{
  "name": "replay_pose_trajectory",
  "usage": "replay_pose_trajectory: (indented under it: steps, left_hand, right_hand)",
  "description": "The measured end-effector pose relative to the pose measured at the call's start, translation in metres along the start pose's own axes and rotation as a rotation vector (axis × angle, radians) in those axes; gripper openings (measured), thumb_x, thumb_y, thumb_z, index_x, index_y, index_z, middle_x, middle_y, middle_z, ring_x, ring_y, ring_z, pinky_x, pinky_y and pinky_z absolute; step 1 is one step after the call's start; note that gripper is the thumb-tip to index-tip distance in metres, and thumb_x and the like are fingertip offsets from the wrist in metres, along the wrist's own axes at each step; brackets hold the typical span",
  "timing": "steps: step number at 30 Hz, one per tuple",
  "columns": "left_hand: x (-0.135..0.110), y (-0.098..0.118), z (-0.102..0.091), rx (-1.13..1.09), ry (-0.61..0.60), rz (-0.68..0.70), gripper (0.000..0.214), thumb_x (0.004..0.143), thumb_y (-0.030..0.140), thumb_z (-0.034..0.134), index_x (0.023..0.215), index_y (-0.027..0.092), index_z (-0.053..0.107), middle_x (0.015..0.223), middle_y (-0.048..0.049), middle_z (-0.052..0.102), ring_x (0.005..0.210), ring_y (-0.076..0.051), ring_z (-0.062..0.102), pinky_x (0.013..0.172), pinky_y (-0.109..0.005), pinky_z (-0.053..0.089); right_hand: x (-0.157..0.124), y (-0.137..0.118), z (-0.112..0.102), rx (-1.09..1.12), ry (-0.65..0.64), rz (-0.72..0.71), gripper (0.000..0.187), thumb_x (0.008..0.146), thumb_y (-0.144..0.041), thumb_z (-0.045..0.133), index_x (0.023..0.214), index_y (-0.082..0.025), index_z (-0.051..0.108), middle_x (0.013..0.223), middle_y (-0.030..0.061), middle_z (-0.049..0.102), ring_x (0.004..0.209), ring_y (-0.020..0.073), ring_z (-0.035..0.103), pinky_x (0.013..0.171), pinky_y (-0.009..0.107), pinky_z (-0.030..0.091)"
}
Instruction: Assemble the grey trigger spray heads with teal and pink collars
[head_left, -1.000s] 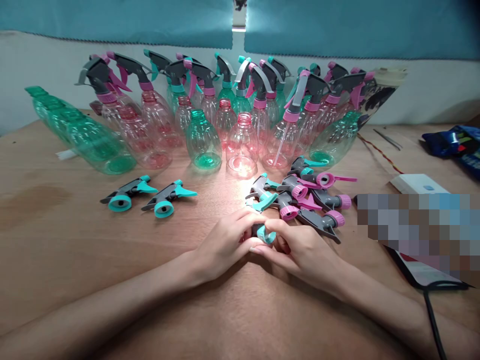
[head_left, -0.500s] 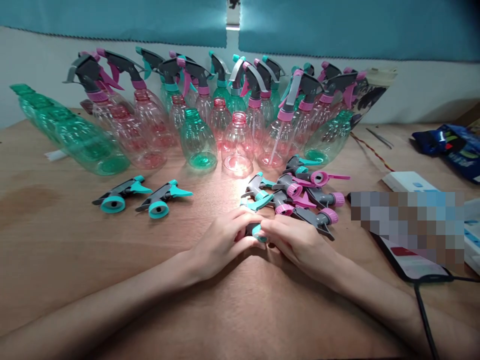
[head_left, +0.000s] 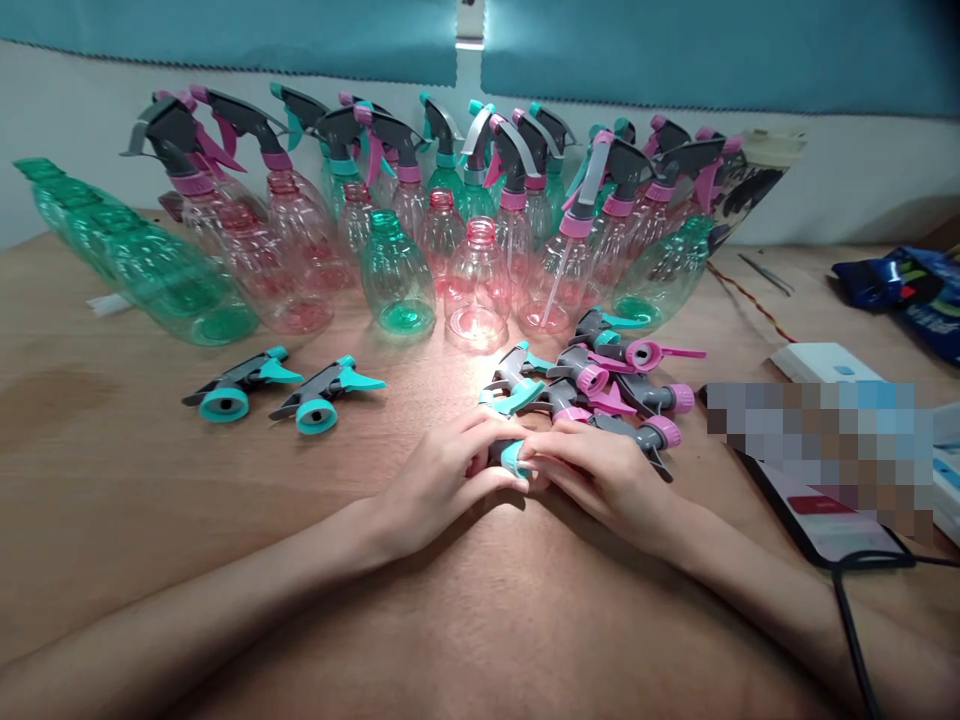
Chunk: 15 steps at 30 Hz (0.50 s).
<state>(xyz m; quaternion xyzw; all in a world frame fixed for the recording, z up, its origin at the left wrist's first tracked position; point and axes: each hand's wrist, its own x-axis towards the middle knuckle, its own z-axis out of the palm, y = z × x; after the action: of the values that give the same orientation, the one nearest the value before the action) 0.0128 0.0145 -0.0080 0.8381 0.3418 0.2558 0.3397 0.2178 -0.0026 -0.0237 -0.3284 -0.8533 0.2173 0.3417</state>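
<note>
Low over the table's middle, my left hand (head_left: pixel 439 475) is closed around a grey trigger spray head with a teal collar (head_left: pixel 514 457). Most of that spray head is hidden by the fingers. The fingertips of my right hand (head_left: pixel 600 475) pinch at the collar's open end; whether something small sits between them cannot be seen. Just beyond both hands lies a pile of loose spray heads, some with pink collars (head_left: pixel 591 377) and some with teal levers (head_left: pixel 517 398). Two teal spray heads (head_left: pixel 225 402) (head_left: pixel 316 415) rest apart on the left.
Behind stand rows of clear pink bottles (head_left: pixel 480 290) and green bottles (head_left: pixel 397 280), several with spray heads fitted. Green bottles (head_left: pixel 180 280) lean at the left. On the right are a phone (head_left: pixel 847 535) with a black cable, a white power strip (head_left: pixel 825 362), tweezers (head_left: pixel 765 272) and a blue packet (head_left: pixel 900 290).
More of the held spray head's teal collar now shows between my hands, as the right fingers have shifted slightly on it. The camera view has moved a little.
</note>
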Motion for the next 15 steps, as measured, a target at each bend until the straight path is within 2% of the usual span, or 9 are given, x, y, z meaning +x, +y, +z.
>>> replay_pose_trajectory:
  steps: [5, 10, 15]
  left_hand:
    - [0.001, 0.000, 0.001, 0.006, -0.001, -0.011, 0.028, 0.079, 0.021, 0.071, 0.106, 0.019, 0.064, 0.085, 0.0011, 0.058, 0.068, -0.012, 0.048, 0.066, -0.023, 0.041]
    - [0.000, -0.002, 0.000, -0.031, 0.009, -0.030, 0.025, 0.081, 0.023, 0.069, 0.105, 0.020, 0.064, 0.088, 0.0003, 0.060, 0.069, -0.012, 0.050, 0.063, -0.022, 0.041]
    - [0.001, -0.010, -0.006, -0.071, 0.161, -0.191, 0.025, 0.081, 0.022, 0.068, 0.104, 0.019, 0.061, 0.081, 0.0021, 0.058, 0.064, -0.011, 0.051, 0.057, -0.022, 0.040]
  right_hand:
    - [0.002, 0.004, 0.000, 0.014, 0.049, -0.033, 0.015, 0.092, -0.015, 0.050, 0.088, -0.021, 0.063, 0.082, 0.0017, 0.068, 0.075, 0.0135, 0.059, 0.066, 0.023, 0.046]
    - [0.003, -0.001, -0.001, -0.031, 0.102, -0.036, 0.023, 0.094, -0.013, 0.044, 0.083, -0.019, 0.063, 0.077, 0.0032, 0.067, 0.076, 0.0155, 0.060, 0.064, 0.026, 0.046]
    - [-0.002, -0.005, -0.004, 0.085, 0.251, 0.077, 0.019, 0.094, -0.017, 0.045, 0.090, -0.019, 0.064, 0.075, 0.0029, 0.064, 0.064, 0.0131, 0.059, 0.057, 0.025, 0.048]
